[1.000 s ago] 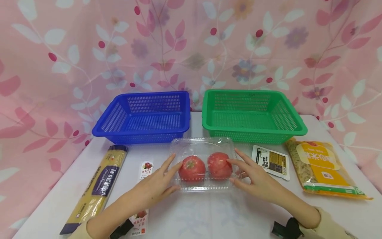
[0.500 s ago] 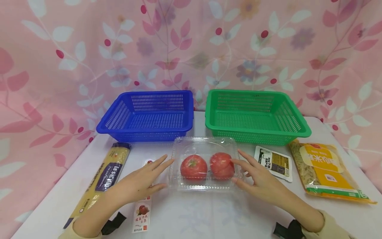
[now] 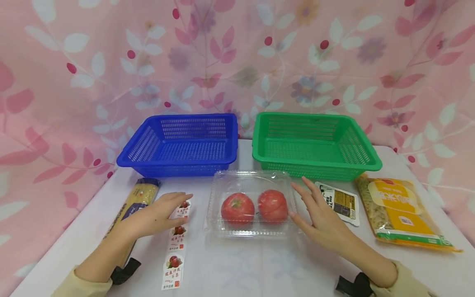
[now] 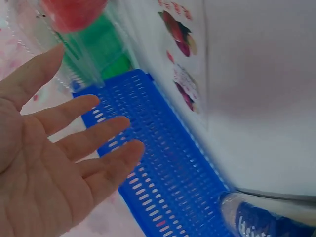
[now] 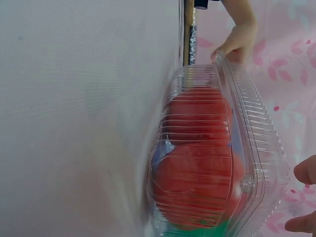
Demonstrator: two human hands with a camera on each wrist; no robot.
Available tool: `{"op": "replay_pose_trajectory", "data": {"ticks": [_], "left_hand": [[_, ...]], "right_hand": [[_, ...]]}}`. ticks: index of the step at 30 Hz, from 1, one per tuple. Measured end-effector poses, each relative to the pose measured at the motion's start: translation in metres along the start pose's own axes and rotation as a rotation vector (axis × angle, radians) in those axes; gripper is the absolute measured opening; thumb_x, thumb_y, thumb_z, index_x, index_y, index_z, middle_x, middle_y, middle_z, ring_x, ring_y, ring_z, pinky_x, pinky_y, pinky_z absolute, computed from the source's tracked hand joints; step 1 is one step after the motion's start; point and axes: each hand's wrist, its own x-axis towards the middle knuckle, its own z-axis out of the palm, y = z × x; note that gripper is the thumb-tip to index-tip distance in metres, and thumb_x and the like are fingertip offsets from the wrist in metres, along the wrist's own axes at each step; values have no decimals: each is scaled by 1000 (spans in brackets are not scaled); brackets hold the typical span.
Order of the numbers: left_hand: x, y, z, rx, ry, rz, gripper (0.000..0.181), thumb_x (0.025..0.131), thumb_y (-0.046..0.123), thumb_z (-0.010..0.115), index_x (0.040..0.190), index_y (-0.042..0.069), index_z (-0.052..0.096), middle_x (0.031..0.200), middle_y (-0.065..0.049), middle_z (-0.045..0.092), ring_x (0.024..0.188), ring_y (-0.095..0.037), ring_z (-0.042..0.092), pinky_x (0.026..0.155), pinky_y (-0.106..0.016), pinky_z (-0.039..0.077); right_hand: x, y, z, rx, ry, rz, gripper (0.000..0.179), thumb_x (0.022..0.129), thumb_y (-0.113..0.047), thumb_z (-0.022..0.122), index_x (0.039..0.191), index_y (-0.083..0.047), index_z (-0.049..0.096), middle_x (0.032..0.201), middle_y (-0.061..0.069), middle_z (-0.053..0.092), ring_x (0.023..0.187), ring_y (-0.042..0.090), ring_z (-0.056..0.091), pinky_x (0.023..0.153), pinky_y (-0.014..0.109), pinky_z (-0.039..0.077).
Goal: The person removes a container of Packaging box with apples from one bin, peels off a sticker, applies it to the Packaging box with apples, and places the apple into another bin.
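Observation:
A clear plastic clamshell box (image 3: pixel 256 181), its lid down, sits mid-table with two round red fruits (image 3: pixel 238 207) inside, apple-like in look. My right hand (image 3: pixel 328 222) is beside the box's right edge, fingers spread and holding nothing; a small gap shows in the right wrist view, where its fingertips (image 5: pixel 307 170) appear. Away from the box, my left hand (image 3: pixel 157 216) hovers between a strip of fruit-printed stickers (image 3: pixel 173 264) and a spaghetti pack (image 3: pixel 142 192), partly covering both. Its palm (image 4: pixel 39 187) is bare in the left wrist view, fingers loosely extended.
Behind the box stand a blue plastic basket (image 3: pixel 178 170) and a green plastic basket (image 3: pixel 315 170). On the right lie a small white pouch (image 3: pixel 343 204) and a yellow bag of dry noodles or pasta (image 3: pixel 406 214). A floral pink cloth (image 3: pixel 237 53) hangs at the back.
My left hand has left the box and moved left over the sticker strip. The right hand's fingers have drawn back slightly from the box's right side. The box stays put.

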Motion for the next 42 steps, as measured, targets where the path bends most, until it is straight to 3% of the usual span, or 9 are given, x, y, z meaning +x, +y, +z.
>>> {"op": "replay_pose_trajectory", "data": {"ticks": [6, 11, 14, 19, 27, 30, 35, 37, 42], "left_hand": [[9, -12, 7, 14, -169, -142, 80, 78, 35, 71, 139, 1, 33, 141, -34, 20, 127, -53, 19, 97, -64, 24], [17, -18, 11, 4, -204, -182, 85, 74, 36, 74, 140, 1, 33, 142, -35, 18, 126, -52, 22, 97, -62, 26], [19, -20, 13, -4, -201, -195, 87, 72, 35, 76, 140, 1, 33, 142, -34, 19, 127, -51, 21, 97, -62, 25], [18, -23, 18, 8, -173, -186, 92, 69, 34, 78, 139, -3, 32, 141, -35, 20, 127, -53, 18, 98, -63, 22], [18, -21, 25, 14, -113, -152, 98, 72, 32, 77, 138, -13, 22, 140, -33, 25, 129, -45, 23, 104, -53, 22], [17, -20, 25, 34, -95, -122, 96, 72, 29, 77, 138, -12, 22, 139, -31, 30, 128, -43, 29, 103, -52, 25], [17, -19, 26, 76, -88, -131, 91, 69, 27, 78, 140, -4, 30, 134, -26, 42, 122, -40, 40, 97, -52, 34], [17, -18, 25, 99, -76, -144, 86, 70, 28, 78, 140, 2, 35, 131, -23, 47, 119, -38, 44, 94, -52, 38], [15, -18, 21, 103, -9, -109, 63, 77, 23, 73, 133, 6, 47, 119, -16, 57, 108, -31, 53, 87, -49, 45]], "right_hand": [[-1, -2, -1, 50, 19, -27, 67, 89, -23, 59, 145, -15, 22, 148, 12, 14, 106, 32, 54, 76, 43, 51], [-3, -5, -2, 57, 17, -58, 64, 89, -20, 59, 143, -12, 26, 147, 12, 16, 102, 25, 55, 76, 38, 51], [-3, -7, -2, 44, 22, -75, 61, 89, -20, 59, 142, -11, 29, 146, 11, 19, 103, 25, 54, 78, 41, 51], [-1, -12, -2, 8, 44, -141, 57, 88, -20, 60, 138, -9, 35, 145, 12, 24, 121, 33, 40, 85, 53, 44], [6, -23, 0, -6, 64, -206, 56, 84, -18, 63, 135, -9, 40, 146, 12, 22, 128, 29, 29, 91, 51, 41], [8, -26, 1, 2, 59, -222, 56, 84, -20, 62, 135, -11, 40, 146, 12, 22, 127, 29, 28, 90, 49, 42], [9, -30, 5, 6, 39, -249, 57, 84, -22, 61, 136, -11, 40, 146, 11, 21, 124, 26, 32, 87, 44, 46], [9, -32, 6, 8, 33, -250, 56, 85, -23, 61, 135, -11, 40, 146, 10, 21, 121, 24, 33, 85, 43, 47], [10, -34, 8, 26, 30, -264, 54, 86, -26, 59, 134, -10, 42, 147, 9, 20, 122, 24, 33, 86, 41, 47]]}}
